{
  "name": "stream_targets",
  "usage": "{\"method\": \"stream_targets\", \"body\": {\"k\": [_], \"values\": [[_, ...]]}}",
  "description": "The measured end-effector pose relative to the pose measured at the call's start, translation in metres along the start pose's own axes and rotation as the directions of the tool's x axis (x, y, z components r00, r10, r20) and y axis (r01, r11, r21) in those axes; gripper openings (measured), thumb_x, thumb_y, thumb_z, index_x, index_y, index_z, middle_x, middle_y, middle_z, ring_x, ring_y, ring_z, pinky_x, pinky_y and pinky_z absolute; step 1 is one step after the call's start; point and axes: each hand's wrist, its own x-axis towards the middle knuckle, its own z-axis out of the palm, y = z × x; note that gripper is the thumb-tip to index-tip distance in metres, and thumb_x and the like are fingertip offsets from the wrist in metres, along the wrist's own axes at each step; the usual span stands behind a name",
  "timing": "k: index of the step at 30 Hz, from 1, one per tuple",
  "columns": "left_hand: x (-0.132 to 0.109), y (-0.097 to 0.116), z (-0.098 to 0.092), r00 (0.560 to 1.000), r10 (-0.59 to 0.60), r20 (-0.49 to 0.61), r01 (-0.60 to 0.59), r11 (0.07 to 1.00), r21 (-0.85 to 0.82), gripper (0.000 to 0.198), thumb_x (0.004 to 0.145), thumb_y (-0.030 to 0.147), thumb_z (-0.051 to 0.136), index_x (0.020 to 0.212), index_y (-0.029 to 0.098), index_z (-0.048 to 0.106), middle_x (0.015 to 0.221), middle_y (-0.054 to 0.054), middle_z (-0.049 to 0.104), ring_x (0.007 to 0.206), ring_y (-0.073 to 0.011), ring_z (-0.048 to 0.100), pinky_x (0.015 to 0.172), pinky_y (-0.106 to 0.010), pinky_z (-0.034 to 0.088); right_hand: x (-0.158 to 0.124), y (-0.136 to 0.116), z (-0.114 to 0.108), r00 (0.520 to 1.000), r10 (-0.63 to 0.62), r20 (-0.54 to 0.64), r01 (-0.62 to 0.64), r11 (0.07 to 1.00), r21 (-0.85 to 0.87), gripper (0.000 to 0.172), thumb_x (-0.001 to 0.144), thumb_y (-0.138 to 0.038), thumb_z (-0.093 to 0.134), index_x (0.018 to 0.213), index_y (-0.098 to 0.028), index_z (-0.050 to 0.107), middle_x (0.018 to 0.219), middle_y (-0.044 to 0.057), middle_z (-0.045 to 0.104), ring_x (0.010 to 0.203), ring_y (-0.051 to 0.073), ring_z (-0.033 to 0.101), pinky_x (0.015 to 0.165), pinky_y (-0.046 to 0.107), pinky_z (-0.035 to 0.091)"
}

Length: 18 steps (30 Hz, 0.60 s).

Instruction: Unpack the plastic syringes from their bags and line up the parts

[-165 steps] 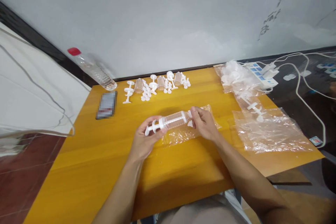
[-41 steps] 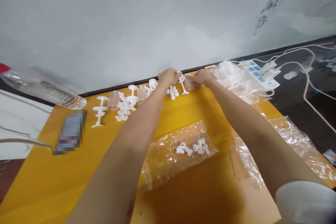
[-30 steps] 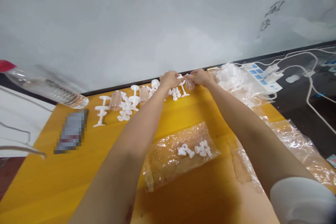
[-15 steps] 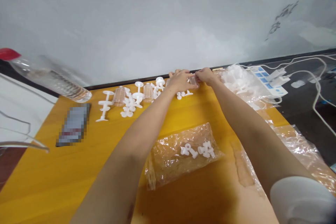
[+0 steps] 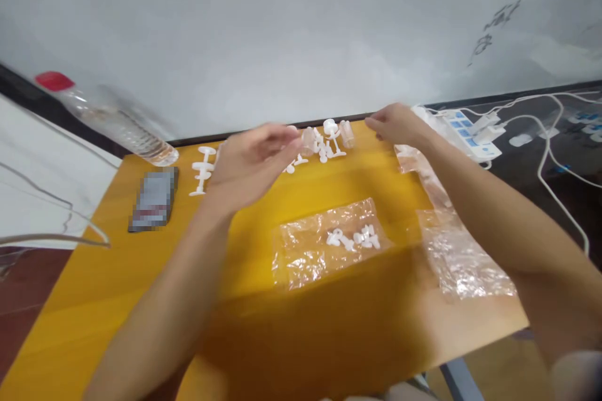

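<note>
Yellow wooden table (image 5: 141, 301) against grey wall (image 5: 282, 31). Left hand (image 5: 249, 160) blurred, fingers loosely open, empty. Right hand (image 5: 397, 125) open, empty, near white plastic parts (image 5: 329, 141) at table's far edge. Clear bag (image 5: 324, 247) mid-table.

Just past my left hand (image 5: 249, 160) and left of my right hand (image 5: 395, 125), small clear barrels (image 5: 347, 133) stand upright among white plungers (image 5: 330, 131), clustered at the bench's far edge, untouched by either hand.
</note>
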Motion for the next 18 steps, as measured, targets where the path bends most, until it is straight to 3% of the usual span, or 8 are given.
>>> {"method": "stream_targets", "body": {"k": [2,4,7,9,11,14,18], "values": [[-0.056,-0.012,-0.029,0.985,-0.173,0.012,0.173,0.985,-0.028,0.041,0.084,0.059,0.078,0.1,0.021,0.081,0.094,-0.006,0.08,0.088,-0.0209,0.074,0.087,-0.031,0.059,-0.06,-0.005,-0.012,0.994,-0.087,0.059,0.092,0.992,-0.087,0.041,0.099,-0.052,0.057,0.1,-0.016,0.077,0.087,0.01,0.075,0.083,0.025,0.07,0.084,0.037,0.055],[-0.105,-0.033,-0.046,0.913,-0.381,0.147,0.392,0.919,-0.049,0.05,0.076,0.066,0.082,0.098,0.021,0.08,0.096,-0.006,0.081,0.088,-0.0224,0.076,0.088,-0.034,0.061,-0.121,-0.01,-0.008,0.979,-0.115,0.167,0.14,0.979,-0.145,0.046,0.1,-0.054,0.055,0.113,-0.017,0.077,0.101,0.011,0.078,0.091,0.028,0.072,0.087,0.041,0.055],[-0.15,-0.064,-0.044,0.761,-0.581,0.289,0.629,0.77,-0.107,0.066,0.06,0.068,0.09,0.101,0.018,0.079,0.102,-0.009,0.082,0.09,-0.0244,0.076,0.088,-0.037,0.062,-0.193,-0.016,0.024,0.962,-0.119,0.244,0.17,0.966,-0.197,0.051,0.101,-0.049,0.053,0.135,-0.014,0.069,0.12,0.017,0.075,0.106,0.033,0.072,0.093,0.043,0.054],[-0.163,-0.074,-0.031,0.709,-0.628,0.32,0.691,0.709,-0.139,0.073,0.053,0.065,0.094,0.105,0.016,0.078,0.1,-0.01,0.081,0.087,-0.0229,0.075,0.082,-0.035,0.062,-0.22,-0.019,0.051,0.959,-0.139,0.248,0.19,0.962,-0.196,0.049,0.103,-0.043,0.052,0.141,-0.014,0.064,0.131,0.019,0.07,0.113,0.033,0.071,0.096,0.042,0.053],[-0.168,-0.075,-0.017,0.709,-0.645,0.285,0.698,0.699,-0.155,0.078,0.053,0.062,0.095,0.112,0.014,0.075,0.097,-0.01,0.079,0.077,-0.0185,0.072,0.07,-0.03,0.058,-0.235,-0.021,0.074,0.965,-0.148,0.216,0.185,0.969,-0.165,0.046,0.104,-0.037,0.052,0.142,-0.014,0.061,0.139,0.021,0.065,0.117,0.033,0.069,0.1,0.042,0.051],[-0.168,-0.071,-0.009,0.733,-0.644,0.219,0.675,0.727,-0.123,0.079,0.06,0.064,0.09,0.117,0.013,0.072,0.084,-0.006,0.076,0.056,-0.0109,0.058,0.051,-0.024,0.043,-0.244,-0.022,0.097,0.982,-0.147,0.123,0.16,0.981,-0.107,0.042,0.104,-0.034,0.053,0.14,-0.014,0.06,0.142,0.021,0.061,0.125,0.033,0.065,0.104,0.043,0.05],[-0.171,-0.073,-0.015,0.772,-0.611,0.175,0.626,0.779,-0.041,0.069,0.062,0.066,0.087,0.106,0.014,0.078,0.072,-0.002,0.072,0.06,-0.0139,0.058,0.055,-0.026,0.041,-0.25,-0.016,0.111,0.982,-0.188,0.019,0.189,0.981,-0.048,0.043,0.103,-0.033,0.054,0.141,-0.014,0.059,0.147,0.023,0.058,0.136,0.034,0.057,0.11,0.047,0.048]]}}
